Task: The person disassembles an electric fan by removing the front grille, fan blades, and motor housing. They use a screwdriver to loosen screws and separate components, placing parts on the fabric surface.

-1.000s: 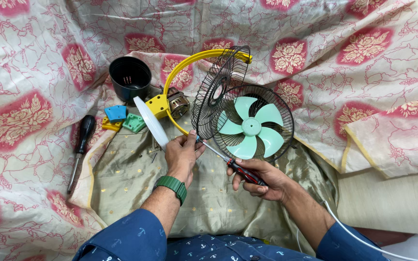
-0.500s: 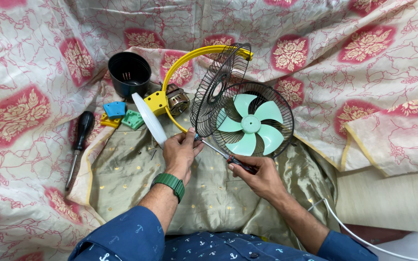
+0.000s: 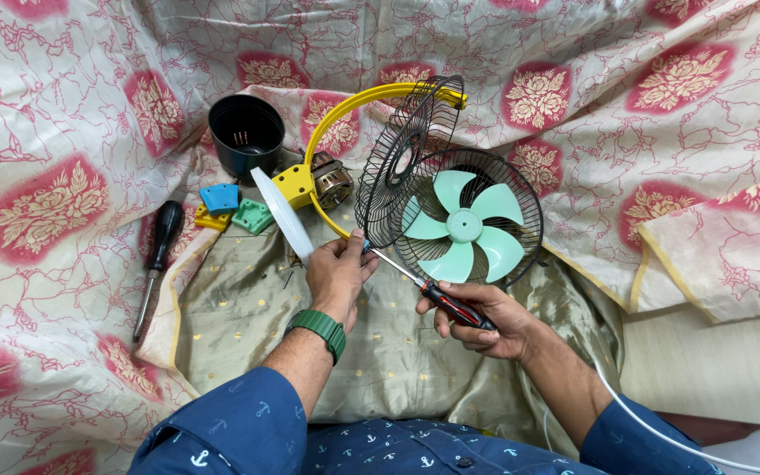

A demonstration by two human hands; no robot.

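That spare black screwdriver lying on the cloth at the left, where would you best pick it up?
By its thick black handle, coming from above. The screwdriver lies flat on the cloth, handle at the far end, thin shaft pointing toward the person, nothing crowding it.

We see 2 bare forearms coming out of dark blue sleeves (image 3: 230, 422) pushed back partway toward the elbows. The cloth carries a scatter of small white anchor shapes, and the same print runs across the shirt front (image 3: 415, 449) at the bottom edge, where 1 dark button shows. Our left hand (image 3: 338, 274) has a green watch band (image 3: 317, 330) around the wrist. Our right hand (image 3: 485, 318) wears nothing at the wrist.
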